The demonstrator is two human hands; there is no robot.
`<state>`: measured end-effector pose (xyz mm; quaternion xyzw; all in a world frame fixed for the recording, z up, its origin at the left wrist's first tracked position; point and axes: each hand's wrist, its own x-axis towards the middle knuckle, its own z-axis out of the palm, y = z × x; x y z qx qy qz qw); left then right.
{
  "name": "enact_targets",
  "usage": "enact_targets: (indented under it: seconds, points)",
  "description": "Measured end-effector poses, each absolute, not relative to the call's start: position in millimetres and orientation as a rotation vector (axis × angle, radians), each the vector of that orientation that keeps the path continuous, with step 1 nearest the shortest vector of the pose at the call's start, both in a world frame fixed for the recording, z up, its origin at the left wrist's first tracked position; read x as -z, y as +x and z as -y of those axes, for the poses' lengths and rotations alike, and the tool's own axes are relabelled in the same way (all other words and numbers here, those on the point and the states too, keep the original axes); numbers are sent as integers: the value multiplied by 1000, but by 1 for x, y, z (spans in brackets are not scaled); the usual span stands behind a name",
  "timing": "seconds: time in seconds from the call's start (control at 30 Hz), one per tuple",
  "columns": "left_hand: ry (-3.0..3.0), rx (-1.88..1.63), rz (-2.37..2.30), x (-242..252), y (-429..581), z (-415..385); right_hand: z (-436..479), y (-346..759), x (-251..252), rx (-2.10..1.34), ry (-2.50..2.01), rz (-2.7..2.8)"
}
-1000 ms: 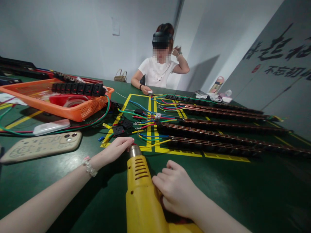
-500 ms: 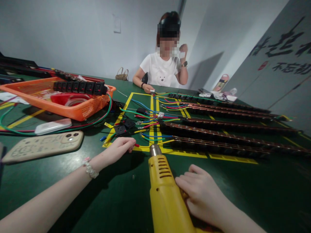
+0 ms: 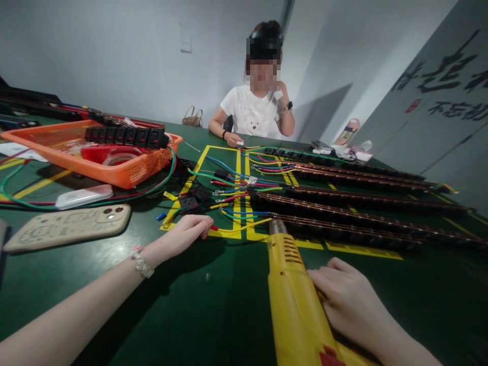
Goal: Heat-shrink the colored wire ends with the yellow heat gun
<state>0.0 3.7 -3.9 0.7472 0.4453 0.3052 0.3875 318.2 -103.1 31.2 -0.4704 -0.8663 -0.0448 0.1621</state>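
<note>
My left hand [image 3: 190,230] is closed in a pinch on the end of a yellow wire [image 3: 244,227], where a short red sleeve shows beside the fingertips. That wire runs right to the nearest black socket strip [image 3: 343,230]. In my right hand [image 3: 339,290] is the grip of a yellow heat gun [image 3: 295,295], mostly hidden by the gun's body and the fingers. The metal nozzle [image 3: 277,226] points away from me, close to where the yellow wire meets the strip. Blue and green wires [image 3: 240,214] lie just behind the yellow one.
More strips with copper bars [image 3: 362,203] lie to the right. Black socket pieces [image 3: 194,201] rest beyond my left hand. At left are an orange basket [image 3: 129,175] and a phone [image 3: 72,227]. Another person [image 3: 253,109] sits across the green table [image 3: 183,315].
My right hand has carried the heat gun to the right, from mid-wire toward the strip. My left hand stays put. The other person's raised hand has moved nearer the face.
</note>
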Motion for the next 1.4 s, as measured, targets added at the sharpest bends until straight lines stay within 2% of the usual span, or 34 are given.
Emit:
enact_targets:
  seconds: [0.77,1.4]
  points:
    - [1871,-839,-1119,5,2,-4,94,227,-23,350,-954,2740]
    - [1866,-828,-1090,2,1,-2,100,269,-24,205,-1064,2623]
